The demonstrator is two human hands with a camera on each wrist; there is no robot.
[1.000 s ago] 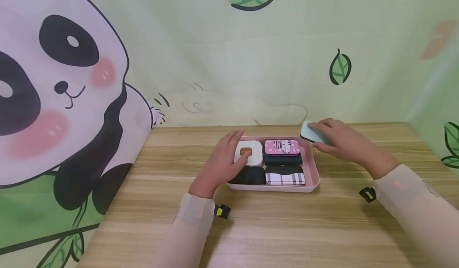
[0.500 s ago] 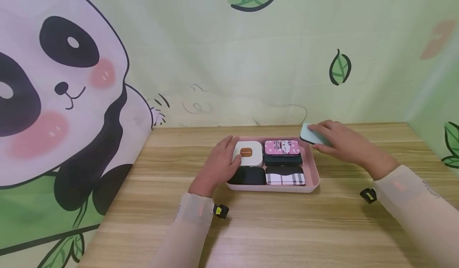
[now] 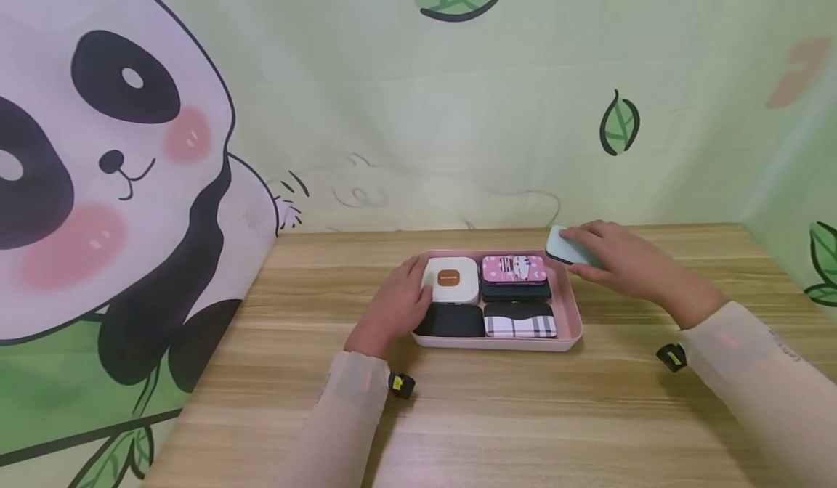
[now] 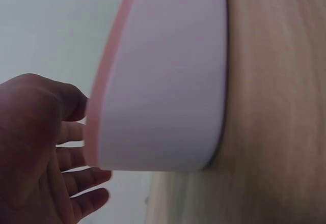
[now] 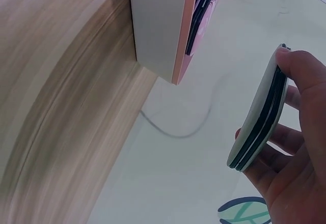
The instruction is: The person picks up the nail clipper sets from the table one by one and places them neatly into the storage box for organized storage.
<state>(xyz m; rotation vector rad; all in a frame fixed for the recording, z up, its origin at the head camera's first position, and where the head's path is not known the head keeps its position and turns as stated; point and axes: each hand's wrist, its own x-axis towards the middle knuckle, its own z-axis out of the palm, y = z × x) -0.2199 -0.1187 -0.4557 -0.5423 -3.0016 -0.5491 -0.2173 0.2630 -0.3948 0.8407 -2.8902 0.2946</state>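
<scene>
A slim light-blue case (image 3: pixel 574 248) with black edges is gripped between the thumb and fingers of my right hand (image 3: pixel 621 259), raised beside the tray's back right corner. In the right wrist view the case (image 5: pixel 260 114) is seen edge-on. My left hand (image 3: pixel 391 301) lies at the left side of the pink tray (image 3: pixel 567 306), fingers loosely bent by its rim. Inside the tray are a white rounded case (image 3: pixel 463 292) with a brown label, a pink cartoon-printed tin (image 3: pixel 514 269) on a dark flat case (image 3: pixel 514 292), a black case (image 3: pixel 451 321) and a plaid case with a black flap (image 3: pixel 521 326).
The tray stands on a wood-grain table (image 3: pixel 497 415), towards its back edge. Behind it hangs a pale green backdrop (image 3: pixel 418 132) with leaves and a large panda (image 3: pixel 131 154) at left.
My left hand has drawn back from over the white case to the tray's left side, uncovering its label. The right hand holds the light-blue case almost still, a touch lower.
</scene>
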